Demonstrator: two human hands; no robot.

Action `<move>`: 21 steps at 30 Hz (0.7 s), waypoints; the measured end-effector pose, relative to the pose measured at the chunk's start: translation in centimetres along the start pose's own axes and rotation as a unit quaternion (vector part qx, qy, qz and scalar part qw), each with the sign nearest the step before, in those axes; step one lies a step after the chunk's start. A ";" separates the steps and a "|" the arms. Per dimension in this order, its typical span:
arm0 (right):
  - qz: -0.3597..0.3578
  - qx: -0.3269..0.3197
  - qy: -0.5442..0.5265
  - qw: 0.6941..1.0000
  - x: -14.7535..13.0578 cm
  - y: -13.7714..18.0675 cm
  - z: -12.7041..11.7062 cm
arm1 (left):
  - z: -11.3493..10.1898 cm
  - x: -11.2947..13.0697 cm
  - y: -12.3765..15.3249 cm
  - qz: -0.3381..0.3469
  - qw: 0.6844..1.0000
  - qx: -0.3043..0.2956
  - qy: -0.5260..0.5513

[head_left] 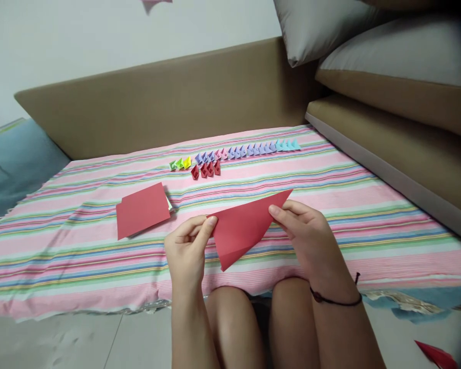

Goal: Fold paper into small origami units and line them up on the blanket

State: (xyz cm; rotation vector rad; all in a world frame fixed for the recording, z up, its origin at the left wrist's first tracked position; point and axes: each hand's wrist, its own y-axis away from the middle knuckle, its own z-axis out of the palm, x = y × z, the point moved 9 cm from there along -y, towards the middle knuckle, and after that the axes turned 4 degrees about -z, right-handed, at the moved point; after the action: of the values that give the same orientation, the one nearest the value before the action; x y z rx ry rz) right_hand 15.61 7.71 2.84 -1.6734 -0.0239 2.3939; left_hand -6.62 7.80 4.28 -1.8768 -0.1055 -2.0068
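Observation:
A folded sheet of red paper (246,223) is held up between my two hands, its long edge slanting up to a point at the right. My left hand (190,246) pinches its upper left corner, thumb on the near face. With thumb and fingers, my right hand (301,223) grips the right side, a little below the pointed tip. Left of my left hand lies a stack of red paper sheets (144,210), with a paler edge showing at its right. Beyond my hands stand small folded paper boats in rows, among them dark red boats (210,170), a yellow boat (187,162) and purple boats (253,149).
Pink striped cloth (80,256) covers the low surface before me. A brown backrest (169,97) runs along the wall. Stacked cushions (399,113) rise at the right, and a blue cushion (19,169) is at the far left. A red folded paper (436,353) lies on the floor.

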 end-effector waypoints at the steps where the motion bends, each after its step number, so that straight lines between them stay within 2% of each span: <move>1: -0.007 0.012 0.012 1.000 -0.1 0.0 -0.2 | 0.0 0.1 0.0 0.005 1.000 0.002 -0.001; 8: -0.047 0.061 0.057 0.995 -0.7 0.2 -0.7 | -0.1 0.3 0.2 0.015 1.000 0.012 -0.017; 16: -0.016 0.088 -0.017 0.996 0.1 0.2 -1.2 | 1.5 0.2 0.8 -0.037 0.999 -0.016 -0.025; 18: -0.009 0.076 -0.031 0.997 0.2 0.2 -1.2 | 1.9 0.5 1.2 -0.045 0.999 -0.014 -0.021; 21: 0.033 0.009 -0.042 0.999 0.7 0.4 -0.2 | 2.6 1.0 1.7 -0.045 0.999 -0.013 -0.015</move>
State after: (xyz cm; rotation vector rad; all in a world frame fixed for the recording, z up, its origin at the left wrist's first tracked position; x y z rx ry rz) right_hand 15.51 7.48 2.02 -1.5876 0.0401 2.5042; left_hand -3.68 6.84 5.22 -1.9502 -0.1772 -2.0495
